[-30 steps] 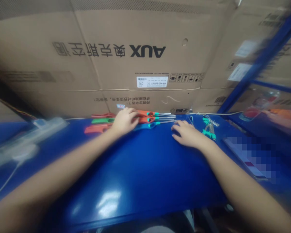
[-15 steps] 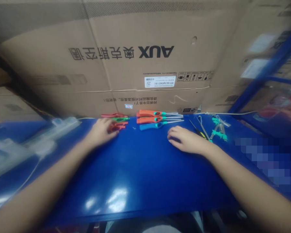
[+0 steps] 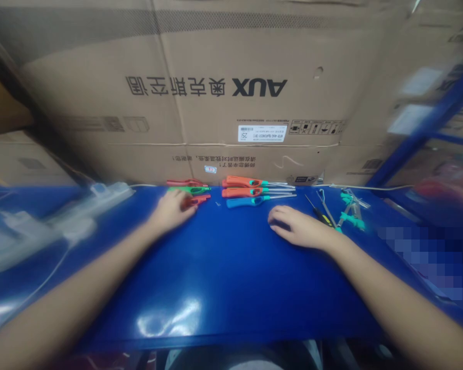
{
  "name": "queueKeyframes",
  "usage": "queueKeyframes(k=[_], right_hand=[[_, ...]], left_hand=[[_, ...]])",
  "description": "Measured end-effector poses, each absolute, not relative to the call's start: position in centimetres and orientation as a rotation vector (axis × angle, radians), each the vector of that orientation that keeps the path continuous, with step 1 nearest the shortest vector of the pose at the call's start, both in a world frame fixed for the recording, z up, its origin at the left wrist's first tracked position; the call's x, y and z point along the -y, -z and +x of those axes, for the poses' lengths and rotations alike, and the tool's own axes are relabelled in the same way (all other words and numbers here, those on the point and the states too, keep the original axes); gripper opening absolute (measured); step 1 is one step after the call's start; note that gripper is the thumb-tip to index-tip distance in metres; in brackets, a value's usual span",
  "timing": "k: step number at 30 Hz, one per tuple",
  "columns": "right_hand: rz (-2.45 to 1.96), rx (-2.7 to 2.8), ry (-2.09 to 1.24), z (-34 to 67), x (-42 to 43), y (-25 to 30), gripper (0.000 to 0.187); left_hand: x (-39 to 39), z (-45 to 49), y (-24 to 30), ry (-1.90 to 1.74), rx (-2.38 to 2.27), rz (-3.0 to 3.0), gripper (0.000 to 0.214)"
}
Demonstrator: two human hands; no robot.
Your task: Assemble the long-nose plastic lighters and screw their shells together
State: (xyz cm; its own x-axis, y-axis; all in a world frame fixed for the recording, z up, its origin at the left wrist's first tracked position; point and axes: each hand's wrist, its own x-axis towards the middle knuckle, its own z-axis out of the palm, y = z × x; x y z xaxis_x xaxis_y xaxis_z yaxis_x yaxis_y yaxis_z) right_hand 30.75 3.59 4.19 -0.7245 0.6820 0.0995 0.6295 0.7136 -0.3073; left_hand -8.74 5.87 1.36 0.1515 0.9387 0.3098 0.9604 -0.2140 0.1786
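My left hand point(image 3: 173, 211) is at the left group of lighter casings, its fingers curled round an orange-red lighter casing point(image 3: 201, 199) that lies on the table. Just behind it lie a green casing point(image 3: 198, 190) and a red casing point(image 3: 185, 183). Right of these are two orange gas lighters point(image 3: 239, 181) and one blue gas lighter point(image 3: 245, 201), their metal tubes pointing right. My right hand point(image 3: 293, 224) rests on the blue table point(image 3: 231, 267) with loosely bent fingers and the thumb apart, nothing visible in it. Beside it is a black-and-yellow screwdriver point(image 3: 321, 215).
Teal lighter parts with metal tubes point(image 3: 351, 220) lie at the right. Tiny metal bits point(image 3: 218, 204) sit between the two groups. A white power strip point(image 3: 104, 200) with plugs and a cord is on the left. A large cardboard box wall point(image 3: 216, 113) closes off the back.
The camera view has shifted slightly, so everything appears a little further right. Both hands keep about the same places beside the lighters.
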Motion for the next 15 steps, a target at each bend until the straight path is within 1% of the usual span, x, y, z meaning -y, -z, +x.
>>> queueKeyframes(k=[5, 7, 12, 15], right_hand=[[-1.050, 2.709, -0.380, 30.8, -3.7, -4.1, 0.019], [-1.049, 2.713, -0.367, 30.8, -3.7, -4.0, 0.019], [-1.062, 2.751, -0.283, 30.5, -3.5, -4.1, 0.017], [-1.046, 2.774, -0.268, 30.2, -3.1, -4.3, 0.018]], left_hand=[[-5.4, -8.9, -2.4, 0.538, 1.972, -2.390, 0.040], [-5.1, -8.8, -3.0, 0.499, 1.972, -2.437, 0.039], [-4.0, -8.1, -4.6, 0.349, 1.924, -2.623, 0.033], [-3.2, -7.7, -5.6, 0.189, 1.838, -2.881, 0.034]])
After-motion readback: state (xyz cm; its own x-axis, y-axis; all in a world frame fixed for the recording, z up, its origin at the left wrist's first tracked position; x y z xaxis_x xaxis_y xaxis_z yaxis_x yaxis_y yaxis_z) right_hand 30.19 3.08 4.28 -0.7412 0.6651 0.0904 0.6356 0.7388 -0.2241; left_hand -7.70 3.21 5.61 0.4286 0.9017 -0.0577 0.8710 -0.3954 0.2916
